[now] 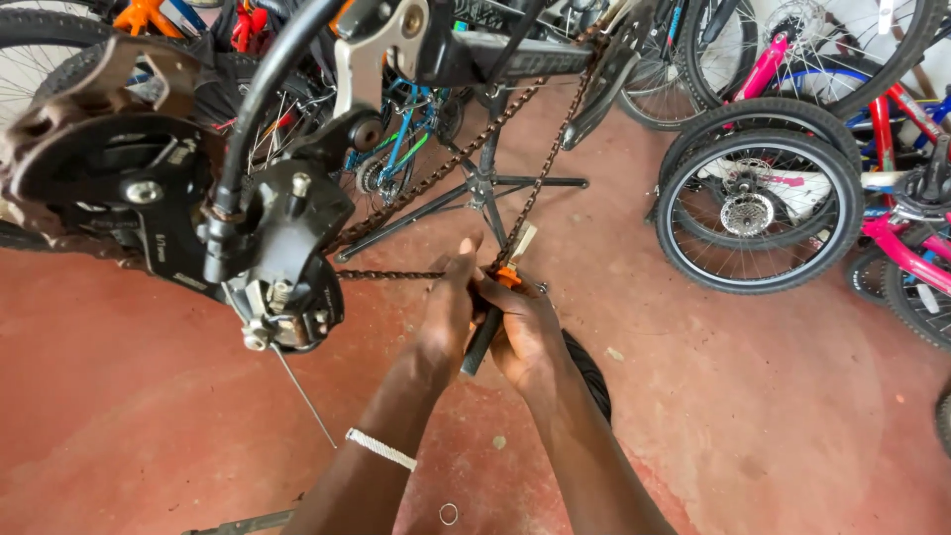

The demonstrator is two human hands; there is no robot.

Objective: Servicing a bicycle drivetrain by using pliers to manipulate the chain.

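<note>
Rusty chain (515, 208) meets the black-handled tool (482, 337) gripped by closed fingers of left hand (448, 307) and right hand (525, 332).

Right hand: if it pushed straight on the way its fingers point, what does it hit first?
The right hand, gripping a black-handled chain tool, points up and away. First in line is probably the rusty bike chain it already touches, then the repair stand's legs; depth is unclear.

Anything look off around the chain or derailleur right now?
Yes. The chain looks rusty brown and hangs slack, its ends meeting at the tool that the left hand and right hand grip. A bare cable end sticks out loose below the rear derailleur. A small ring lies on the floor.
</note>
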